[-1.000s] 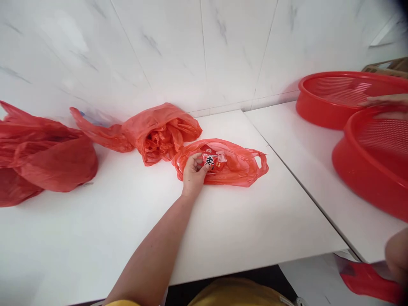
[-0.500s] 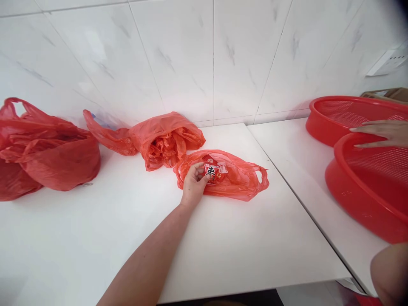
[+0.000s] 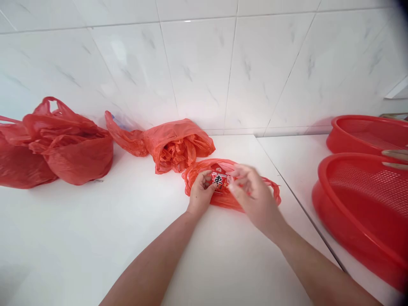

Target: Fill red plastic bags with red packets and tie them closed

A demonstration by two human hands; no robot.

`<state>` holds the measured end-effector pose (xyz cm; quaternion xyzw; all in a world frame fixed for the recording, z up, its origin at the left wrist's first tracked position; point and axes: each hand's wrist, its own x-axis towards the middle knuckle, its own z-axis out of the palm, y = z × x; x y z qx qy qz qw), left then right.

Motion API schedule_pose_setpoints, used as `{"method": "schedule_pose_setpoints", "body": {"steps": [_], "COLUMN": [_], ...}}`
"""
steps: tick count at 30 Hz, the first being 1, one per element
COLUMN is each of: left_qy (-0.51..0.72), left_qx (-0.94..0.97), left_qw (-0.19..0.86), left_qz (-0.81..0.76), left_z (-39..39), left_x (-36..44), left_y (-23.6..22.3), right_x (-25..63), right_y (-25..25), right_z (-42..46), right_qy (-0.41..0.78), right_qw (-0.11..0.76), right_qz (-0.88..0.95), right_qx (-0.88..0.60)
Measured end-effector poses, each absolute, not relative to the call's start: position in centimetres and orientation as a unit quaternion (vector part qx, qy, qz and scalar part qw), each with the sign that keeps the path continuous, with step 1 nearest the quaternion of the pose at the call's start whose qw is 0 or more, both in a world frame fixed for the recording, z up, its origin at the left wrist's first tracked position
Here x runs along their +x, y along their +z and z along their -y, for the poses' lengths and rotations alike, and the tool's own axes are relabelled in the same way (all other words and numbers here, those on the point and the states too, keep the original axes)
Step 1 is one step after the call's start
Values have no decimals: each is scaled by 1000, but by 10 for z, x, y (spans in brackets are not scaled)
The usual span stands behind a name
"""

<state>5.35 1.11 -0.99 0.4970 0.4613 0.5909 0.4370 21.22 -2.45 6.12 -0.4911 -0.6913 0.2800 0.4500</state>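
Thumb and fingers of my left hand (image 3: 202, 193) grip the left side of a small red packet (image 3: 218, 182) printed with a large black character. The packet is held just over a thin red plastic bag (image 3: 226, 201) that lies spread on the white table. My right hand (image 3: 253, 195) is at the packet's right end, fingers curled and smeared by motion. Whether it touches or holds the packet, I cannot tell. Behind my left hand, a second red plastic bag (image 3: 183, 128) lies on its side, its mouth showing crumpled red plastic.
Full red plastic bags (image 3: 79, 163) stand at the left. Two red perforated baskets (image 3: 331, 199) are on the right, across a seam in the table (image 3: 178, 272). Another person's hand (image 3: 395, 157) rests by their rims. A tiled wall (image 3: 197, 72) closes off the back.
My right hand has come in from the lower right to the packet, which my left hand still grips. The whole view has shifted a little. The other person's hand remains by the baskets.
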Motion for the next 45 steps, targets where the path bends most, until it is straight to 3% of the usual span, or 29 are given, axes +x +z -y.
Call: {"method": "schedule_pose_setpoints", "body": {"steps": [8, 45], "left_qy": [608, 538], "left_qx": [471, 509], "left_qw": [486, 513], "left_qz": [-416, -434], "left_z": [-7, -1], "left_x": [55, 57], "left_y": [-2, 5], "right_x": [197, 206], "right_y": [0, -1], "right_z": [-4, -5], "right_qy": [380, 475], "right_qw": [369, 395], "right_qz": [648, 619], "right_qx": [-547, -485]}}
